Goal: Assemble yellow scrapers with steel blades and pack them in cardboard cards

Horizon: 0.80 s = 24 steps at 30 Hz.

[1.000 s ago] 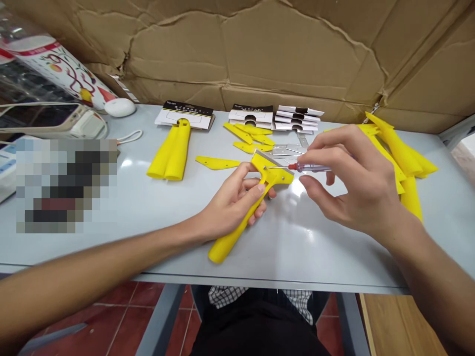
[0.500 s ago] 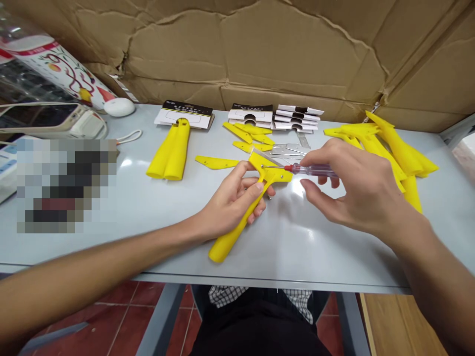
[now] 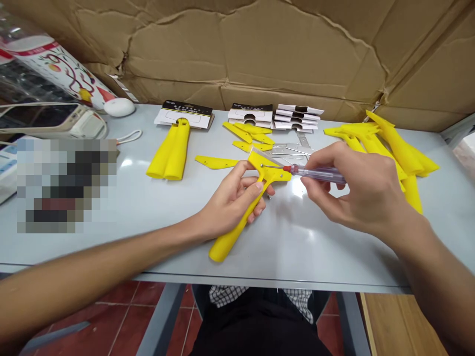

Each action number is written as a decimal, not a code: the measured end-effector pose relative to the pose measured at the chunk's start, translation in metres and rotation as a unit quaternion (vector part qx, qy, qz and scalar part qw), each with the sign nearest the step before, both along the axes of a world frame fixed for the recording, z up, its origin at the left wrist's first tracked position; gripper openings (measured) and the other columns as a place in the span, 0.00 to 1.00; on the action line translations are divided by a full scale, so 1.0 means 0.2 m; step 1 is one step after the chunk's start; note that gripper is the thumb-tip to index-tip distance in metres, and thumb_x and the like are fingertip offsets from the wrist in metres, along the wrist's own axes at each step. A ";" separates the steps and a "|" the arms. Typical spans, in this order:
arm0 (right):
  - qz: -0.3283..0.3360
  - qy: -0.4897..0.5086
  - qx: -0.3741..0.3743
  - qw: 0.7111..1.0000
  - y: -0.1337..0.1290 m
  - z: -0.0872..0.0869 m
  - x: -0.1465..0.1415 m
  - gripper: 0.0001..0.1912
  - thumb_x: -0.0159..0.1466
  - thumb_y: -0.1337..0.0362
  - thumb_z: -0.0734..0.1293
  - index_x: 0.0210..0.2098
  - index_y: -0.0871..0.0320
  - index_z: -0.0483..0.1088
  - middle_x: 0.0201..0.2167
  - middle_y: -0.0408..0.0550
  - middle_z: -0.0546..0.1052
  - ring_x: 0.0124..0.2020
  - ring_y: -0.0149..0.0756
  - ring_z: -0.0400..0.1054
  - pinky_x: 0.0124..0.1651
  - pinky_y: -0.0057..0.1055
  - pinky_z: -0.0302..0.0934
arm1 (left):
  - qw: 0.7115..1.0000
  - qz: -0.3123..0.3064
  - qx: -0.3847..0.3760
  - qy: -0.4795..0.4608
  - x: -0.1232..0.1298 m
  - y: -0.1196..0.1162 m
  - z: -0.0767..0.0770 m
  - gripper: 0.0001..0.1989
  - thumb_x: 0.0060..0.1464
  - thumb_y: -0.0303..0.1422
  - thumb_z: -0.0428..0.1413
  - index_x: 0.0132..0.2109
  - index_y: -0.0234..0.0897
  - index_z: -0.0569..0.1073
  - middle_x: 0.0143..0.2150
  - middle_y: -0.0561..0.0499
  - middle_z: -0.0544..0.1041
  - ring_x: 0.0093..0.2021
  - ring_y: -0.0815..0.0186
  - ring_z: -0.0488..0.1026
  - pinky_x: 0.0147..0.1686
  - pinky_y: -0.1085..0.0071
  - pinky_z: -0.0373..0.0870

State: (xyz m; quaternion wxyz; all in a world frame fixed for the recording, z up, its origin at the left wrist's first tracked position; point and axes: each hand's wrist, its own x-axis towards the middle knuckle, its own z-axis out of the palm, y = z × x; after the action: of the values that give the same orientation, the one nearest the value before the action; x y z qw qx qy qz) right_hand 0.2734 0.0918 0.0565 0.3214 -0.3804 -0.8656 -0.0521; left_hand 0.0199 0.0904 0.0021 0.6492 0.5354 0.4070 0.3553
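My left hand [image 3: 237,200] is closed around the neck of a yellow plastic scraper [image 3: 226,244], its handle slanting down toward the table's front edge. A metal blade [image 3: 264,156] lines the scraper's upper edge, and two screws show in its head. In my right hand [image 3: 356,190] is a screwdriver [image 3: 315,173] with a clear purplish handle and red collar. Its shaft points left, with the tip at the screw [image 3: 261,165] on the left of the head. A small screw [image 3: 269,197] lies just past my left fingertips.
Behind the scraper lie loose yellow plates [image 3: 217,162] and metal blades [image 3: 284,149]. Yellow handles [image 3: 386,143] are heaped at right; more handles [image 3: 168,153] lie at left by header cards [image 3: 185,114]. Folded cards [image 3: 299,118] sit before a cardboard wall [image 3: 297,54]. A phone [image 3: 40,118] is far left.
My right thumb has closed in against the screwdriver handle, and the handle's back end has shifted slightly right and down. My left hand and the scraper have hardly moved.
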 end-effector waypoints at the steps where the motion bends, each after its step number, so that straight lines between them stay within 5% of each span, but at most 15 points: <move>1: -0.010 0.007 0.015 1.000 0.00 0.00 0.00 0.02 0.74 0.62 0.70 0.44 0.51 0.75 0.29 0.42 0.82 0.24 0.36 0.73 0.28 0.35 0.62 | 1.000 0.000 0.001 0.001 0.00 0.00 0.00 0.13 0.75 0.39 0.57 0.56 0.42 0.63 0.44 0.50 0.79 0.24 0.74 0.71 0.20 0.75 0.70; 5: -0.057 0.013 0.054 0.997 0.01 -0.01 -0.01 0.09 0.76 0.54 0.70 0.41 0.51 0.75 0.19 0.38 0.74 0.20 0.37 0.70 0.26 0.36 0.59 | 1.000 -0.005 0.008 0.006 0.00 0.00 0.01 0.13 0.75 0.39 0.57 0.56 0.41 0.63 0.44 0.50 0.79 0.25 0.74 0.72 0.20 0.75 0.70; 11: -0.003 -0.003 -0.036 0.999 0.00 0.01 -0.01 0.08 0.74 0.65 0.69 0.51 0.51 0.74 0.37 0.44 0.86 0.26 0.38 0.75 0.31 0.37 0.65 | 1.000 0.008 -0.002 0.005 0.01 0.00 0.01 0.14 0.73 0.40 0.59 0.56 0.42 0.63 0.44 0.51 0.80 0.24 0.74 0.71 0.20 0.76 0.70; 13: -0.009 -0.007 0.010 1.000 0.00 0.00 0.00 0.04 0.74 0.61 0.70 0.47 0.53 0.75 0.31 0.42 0.84 0.23 0.36 0.72 0.29 0.35 0.61 | 1.000 0.006 0.000 0.001 0.01 0.00 0.00 0.14 0.73 0.41 0.59 0.55 0.42 0.63 0.44 0.51 0.80 0.24 0.74 0.71 0.20 0.76 0.70; 18: -0.054 -0.024 0.076 0.995 0.01 0.00 -0.01 0.15 0.75 0.51 0.70 0.38 0.55 0.75 0.16 0.37 0.69 0.17 0.35 0.63 0.25 0.36 0.49 | 1.000 -0.002 0.008 -0.003 0.01 0.00 -0.01 0.14 0.74 0.41 0.58 0.56 0.42 0.62 0.44 0.51 0.79 0.24 0.74 0.71 0.20 0.76 0.70; 24: -0.017 -0.030 -0.016 0.999 -0.01 0.04 0.00 0.05 0.73 0.62 0.70 0.47 0.53 0.76 0.33 0.45 0.85 0.26 0.39 0.75 0.31 0.37 0.63 | 1.000 -0.001 0.004 -0.003 0.00 0.00 -0.01 0.16 0.73 0.42 0.59 0.56 0.43 0.61 0.45 0.50 0.80 0.24 0.74 0.72 0.20 0.76 0.70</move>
State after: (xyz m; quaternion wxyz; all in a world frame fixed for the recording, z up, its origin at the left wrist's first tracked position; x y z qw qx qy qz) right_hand 0.2732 0.0894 0.0642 0.2886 -0.3985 -0.8688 -0.0553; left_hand 0.0206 0.0909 -0.0003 0.6484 0.5374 0.4034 0.3578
